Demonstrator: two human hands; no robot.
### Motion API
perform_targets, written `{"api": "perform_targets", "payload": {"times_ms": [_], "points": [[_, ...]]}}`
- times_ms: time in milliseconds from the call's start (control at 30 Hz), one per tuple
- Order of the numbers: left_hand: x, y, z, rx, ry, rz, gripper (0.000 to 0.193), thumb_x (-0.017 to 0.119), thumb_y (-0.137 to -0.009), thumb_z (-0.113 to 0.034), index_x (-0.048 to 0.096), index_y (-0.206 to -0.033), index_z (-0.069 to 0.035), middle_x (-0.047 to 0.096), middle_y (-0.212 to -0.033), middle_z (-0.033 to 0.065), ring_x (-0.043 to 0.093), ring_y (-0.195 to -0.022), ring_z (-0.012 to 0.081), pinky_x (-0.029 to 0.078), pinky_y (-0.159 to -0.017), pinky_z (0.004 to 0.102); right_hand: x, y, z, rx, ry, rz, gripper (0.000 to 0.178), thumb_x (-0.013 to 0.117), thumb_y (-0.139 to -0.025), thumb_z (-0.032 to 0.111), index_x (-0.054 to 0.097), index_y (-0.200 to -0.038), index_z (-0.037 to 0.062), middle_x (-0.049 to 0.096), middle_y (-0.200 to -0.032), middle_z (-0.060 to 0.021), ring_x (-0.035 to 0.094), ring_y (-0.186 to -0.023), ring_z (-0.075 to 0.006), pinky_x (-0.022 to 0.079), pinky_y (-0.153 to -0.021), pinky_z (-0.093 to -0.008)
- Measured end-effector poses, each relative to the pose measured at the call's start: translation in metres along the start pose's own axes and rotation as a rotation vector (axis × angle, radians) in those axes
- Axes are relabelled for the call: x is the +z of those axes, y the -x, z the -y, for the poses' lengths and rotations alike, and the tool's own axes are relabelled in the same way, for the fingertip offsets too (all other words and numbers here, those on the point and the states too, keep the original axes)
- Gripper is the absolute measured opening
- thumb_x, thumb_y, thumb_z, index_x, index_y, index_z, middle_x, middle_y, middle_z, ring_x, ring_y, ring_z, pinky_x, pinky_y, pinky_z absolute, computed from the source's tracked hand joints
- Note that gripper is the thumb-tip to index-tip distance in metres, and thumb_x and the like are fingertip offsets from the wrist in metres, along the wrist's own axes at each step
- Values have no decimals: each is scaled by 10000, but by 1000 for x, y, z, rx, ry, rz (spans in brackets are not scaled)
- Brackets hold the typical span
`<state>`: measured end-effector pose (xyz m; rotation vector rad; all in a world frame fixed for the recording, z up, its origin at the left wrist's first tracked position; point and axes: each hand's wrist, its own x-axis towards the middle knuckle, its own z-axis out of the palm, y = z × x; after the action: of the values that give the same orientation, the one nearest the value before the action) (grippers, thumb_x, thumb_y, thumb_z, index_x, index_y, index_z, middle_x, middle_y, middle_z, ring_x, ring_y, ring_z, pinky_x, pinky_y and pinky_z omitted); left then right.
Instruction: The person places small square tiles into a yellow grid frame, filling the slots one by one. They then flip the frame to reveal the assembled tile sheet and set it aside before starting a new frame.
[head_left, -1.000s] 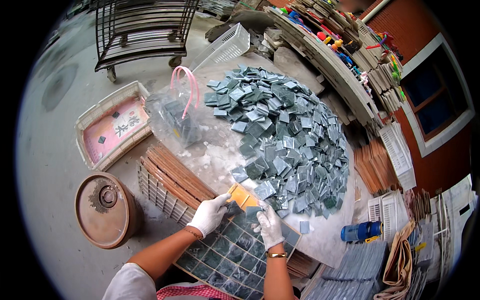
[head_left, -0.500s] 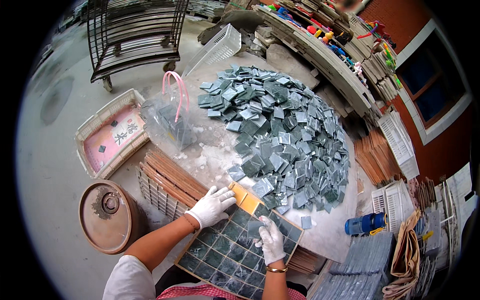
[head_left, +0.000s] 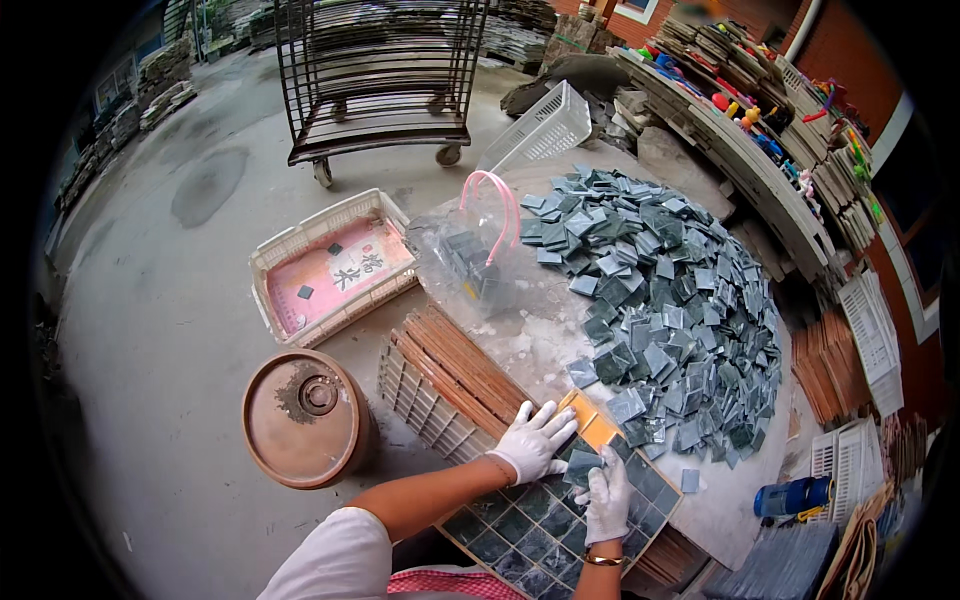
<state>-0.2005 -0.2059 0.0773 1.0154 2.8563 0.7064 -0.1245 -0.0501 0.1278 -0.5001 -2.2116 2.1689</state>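
A shallow grid tray with thin wooden dividers lies slanted before me, most cells filled with square dark grey-green stone tiles. At its far end, several cells show bare yellow-orange bottom. My left hand, in a white glove, rests open with spread fingers at the tray's far left edge. In my gloved right hand a square stone tile is gripped by thumb and fingers, just over the tray and close to the bare cells. Beyond the tray spreads a large heap of loose tiles.
Left of the tray, a plastic crate holds stacked brown boards. A brown lidded drum stands farther left. Behind are a white basket, a clear bag with pink handles and a wheeled metal rack. A blue bottle lies right.
The whole view has swung left, so everything sits farther right. My right hand has brought the tile closer to my left hand and the bare cells. My left fingers are spread wider.
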Motion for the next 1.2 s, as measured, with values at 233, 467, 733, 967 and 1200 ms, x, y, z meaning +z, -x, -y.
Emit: {"api": "perform_targets", "payload": {"times_ms": [233,467,733,967,1200], "points": [[-30,69,-9,-247,1065,-152,505,624,-898,-264,455,-1289,7,591,-1119,154,629,-860,200,514,-746,300,20,31,14,202,115,270,480,537,-906,49,361,-1352,20,605,-855,-102,552,-592,-104,489,-516,-245],[-66,116,110,-883,1584,-119,133,563,-907,-149,596,-999,-58,606,-781,14,576,-638,117,443,-537,219,4,23,-8,136,343,390,516,571,-930,197,379,-1362,-11,629,-992,-124,609,-752,-138,540,-677,-269],[-171,110,330,-1069,1194,-899,545,600,-874,-466,402,-1293,-180,439,-1173,99,577,-794,197,512,-655,308,-28,-92,3,-352,1010,-269,402,700,-783,225,568,-1130,72,611,-1089,-146,616,-977,-292,503,-817,-398],[-90,61,185,-616,1209,-636,372,531,-926,-154,470,-1275,-41,564,-1050,45,566,-781,107,476,-626,222,-23,-127,5,-318,1270,-375,413,780,-692,269,553,-991,96,562,-975,-130,587,-914,-344,495,-776,-418],[-28,57,47,-406,838,-417,328,603,-863,-97,573,-1171,12,645,-1074,138,622,-1005,224,476,-870,306,-22,-91,-1,-686,1205,18,241,735,-719,187,575,-862,77,582,-921,-93,556,-933,-304,474,-805,-406]]}}
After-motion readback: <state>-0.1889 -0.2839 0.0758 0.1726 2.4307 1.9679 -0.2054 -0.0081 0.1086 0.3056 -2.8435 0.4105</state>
